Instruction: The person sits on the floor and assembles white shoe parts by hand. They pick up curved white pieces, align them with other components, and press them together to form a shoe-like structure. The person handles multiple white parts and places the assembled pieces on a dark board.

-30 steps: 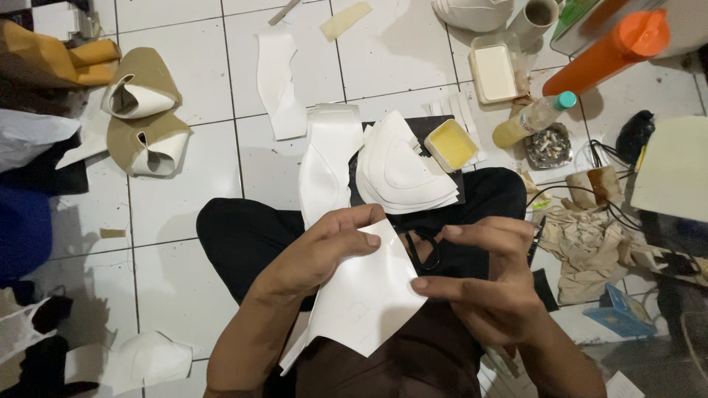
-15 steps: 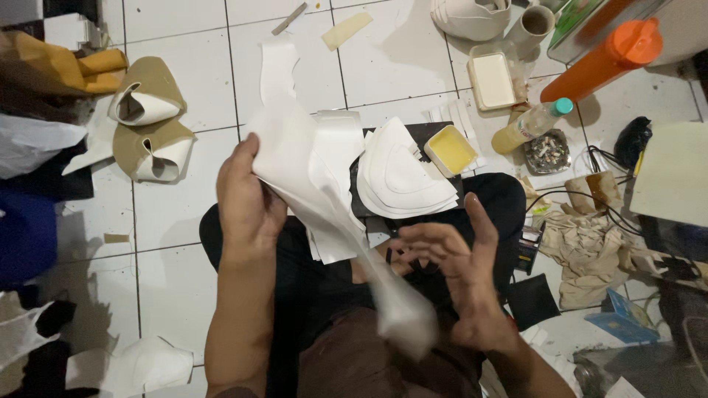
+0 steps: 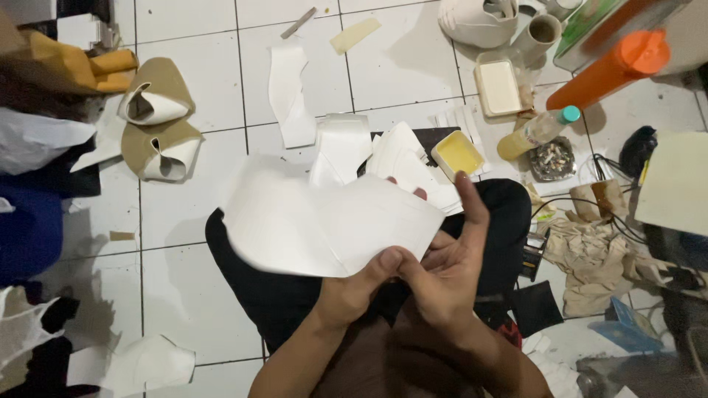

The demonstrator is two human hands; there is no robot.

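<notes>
As the head camera looks down over a seated lap in dark trousers [image 3: 280, 295], both hands meet at the lower edge of a large white cut sheet [image 3: 324, 221] held up above the knees. The left hand [image 3: 354, 291] pinches that lower edge between thumb and fingers, so it is grasping the sheet. The right hand [image 3: 446, 269] lies just beside it, its thumb pressed against the same edge and its fingers rising behind the sheet's right side, fingertips showing above it; it too is grasping the sheet. The sheet spreads up and to the left of the hands, slightly curved, clear of the floor.

Beyond it on the white tiled floor [image 3: 184, 295] lies a stack of similar white pieces [image 3: 402, 158], a small yellow tub [image 3: 457, 155] just beside them, and a longer white strip [image 3: 287, 92] farther off. Two tan folded pieces [image 3: 158, 121] lie to the left; an orange tube [image 3: 608, 66] and a small bottle [image 3: 535, 133] lie to the right.
</notes>
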